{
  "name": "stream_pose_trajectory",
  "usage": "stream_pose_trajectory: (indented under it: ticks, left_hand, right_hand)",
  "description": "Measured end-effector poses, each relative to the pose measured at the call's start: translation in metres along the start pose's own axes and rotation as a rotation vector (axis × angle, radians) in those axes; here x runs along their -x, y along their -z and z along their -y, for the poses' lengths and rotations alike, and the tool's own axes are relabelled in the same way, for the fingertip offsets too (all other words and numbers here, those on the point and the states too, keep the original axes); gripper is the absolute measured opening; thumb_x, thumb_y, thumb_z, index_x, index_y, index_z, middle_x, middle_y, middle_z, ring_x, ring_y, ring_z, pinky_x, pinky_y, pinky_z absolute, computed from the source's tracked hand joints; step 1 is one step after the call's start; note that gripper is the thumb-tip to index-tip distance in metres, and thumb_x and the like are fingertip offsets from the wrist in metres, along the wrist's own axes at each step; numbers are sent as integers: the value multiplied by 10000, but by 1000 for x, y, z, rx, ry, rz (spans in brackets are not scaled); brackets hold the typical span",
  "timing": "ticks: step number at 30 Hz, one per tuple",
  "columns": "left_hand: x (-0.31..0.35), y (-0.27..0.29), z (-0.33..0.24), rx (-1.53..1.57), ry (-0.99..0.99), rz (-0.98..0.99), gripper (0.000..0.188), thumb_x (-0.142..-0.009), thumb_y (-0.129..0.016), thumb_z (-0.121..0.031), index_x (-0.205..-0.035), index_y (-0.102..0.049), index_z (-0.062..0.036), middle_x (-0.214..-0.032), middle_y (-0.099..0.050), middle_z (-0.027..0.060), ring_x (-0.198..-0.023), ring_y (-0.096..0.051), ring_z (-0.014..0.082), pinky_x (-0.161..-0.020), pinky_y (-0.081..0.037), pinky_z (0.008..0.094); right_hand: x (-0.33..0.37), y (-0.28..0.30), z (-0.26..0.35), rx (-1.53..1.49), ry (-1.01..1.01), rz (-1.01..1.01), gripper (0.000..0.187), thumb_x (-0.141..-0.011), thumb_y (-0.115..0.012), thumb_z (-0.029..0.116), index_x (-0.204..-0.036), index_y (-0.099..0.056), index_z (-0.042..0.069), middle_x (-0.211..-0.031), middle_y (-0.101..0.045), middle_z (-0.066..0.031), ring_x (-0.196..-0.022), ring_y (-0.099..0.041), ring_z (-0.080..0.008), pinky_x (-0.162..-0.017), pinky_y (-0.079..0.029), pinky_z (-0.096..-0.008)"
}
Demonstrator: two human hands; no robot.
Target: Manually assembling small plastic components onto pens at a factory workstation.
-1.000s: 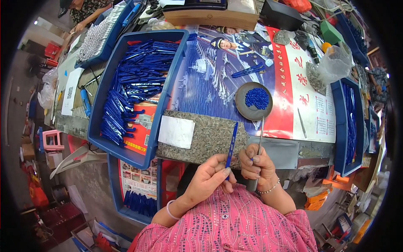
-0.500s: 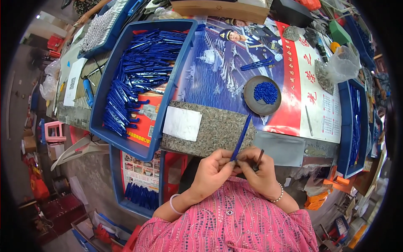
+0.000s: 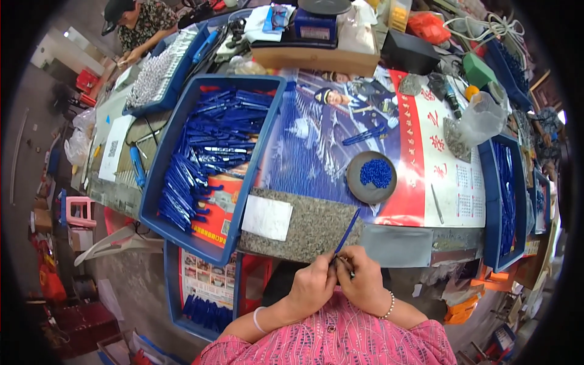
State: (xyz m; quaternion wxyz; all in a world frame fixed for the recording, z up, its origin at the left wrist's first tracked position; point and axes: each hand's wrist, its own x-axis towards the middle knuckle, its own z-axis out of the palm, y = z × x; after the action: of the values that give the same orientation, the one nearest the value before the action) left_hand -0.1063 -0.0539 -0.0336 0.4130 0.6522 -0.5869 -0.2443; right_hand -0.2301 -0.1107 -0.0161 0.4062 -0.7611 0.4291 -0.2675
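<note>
In front of my chest, both hands meet with fingertips together. My left hand [image 3: 314,281] is closed in a pinch round the lower end of a slim blue pen-shaped stick [image 3: 347,231]. This stick points up and away, its far tip over the granite slab's right edge. My right hand [image 3: 363,275] is closed beside it, thumb and fingers at the stick's lower end. A dark slim tool [image 3: 348,265] shows in part between its fingers; the rest is hidden. Beyond the hands stands a round grey dish [image 3: 363,196] with many small blue pieces [image 3: 375,174] in it.
A blue tray [image 3: 148,207] full of blue pen-shaped pieces stands left, a lower tray [image 3: 173,286] beneath it. White paper [image 3: 266,218] lies on the granite slab [image 3: 316,228]. Another blue tray [image 3: 491,213] stands right. Across the table at far left, a person [image 3: 149,27] works.
The view has tilted up, so the table sits lower and the other person shows more. My right hand has turned inward, and its dark tool is now mostly hidden. The left still grips the stick.
</note>
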Motion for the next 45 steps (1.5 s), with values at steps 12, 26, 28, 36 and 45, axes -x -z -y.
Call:
stream_pose_trajectory:
  ticks: [12,26,28,36,45]
  left_hand:
    - [4,6,-6,274,123,64,261,-801,-581,-5,-1056,-536,17,-759,-611,193,-636,-643,315,-533,-499,365]
    - [8,7,-11,219,130,103,243,-795,-576,2,-1030,-523,26,-781,-609,217,-678,-627,363,-566,-502,409]
    - [7,8,-12,212,128,107,252,-790,-576,4,-1034,-519,34,-792,-609,220,-684,-627,366,-571,-505,410]
    - [11,0,-4,5,-50,54,288,-760,-583,38,-1041,-524,60,-779,-617,190,-626,-629,317,-536,-504,373]
    - [10,4,-1,167,115,116,264,-785,-599,19,-1042,-540,37,-800,-648,161,-635,-667,234,-534,-522,313]
  right_hand:
    - [-6,17,-9,-546,-359,142,322,-768,-622,-33,-1010,-417,21,-876,-532,-44,-618,-519,-49,-525,-398,-178]
    - [5,19,-11,-208,-102,152,69,-762,-617,-3,-781,-551,-13,-740,-516,-40,-593,-450,-98,-513,-357,-233]
    - [4,19,-11,-188,-61,143,68,-762,-611,-8,-794,-551,-11,-739,-512,-37,-589,-450,-95,-511,-350,-229]
    - [3,12,-3,-232,-221,166,94,-770,-595,-2,-796,-506,-19,-720,-485,-92,-576,-470,-168,-532,-380,-296]
    - [-14,19,-21,-658,-540,262,224,-857,-603,117,-1016,-527,-22,-754,-535,-4,-530,-454,-44,-438,-359,-186]
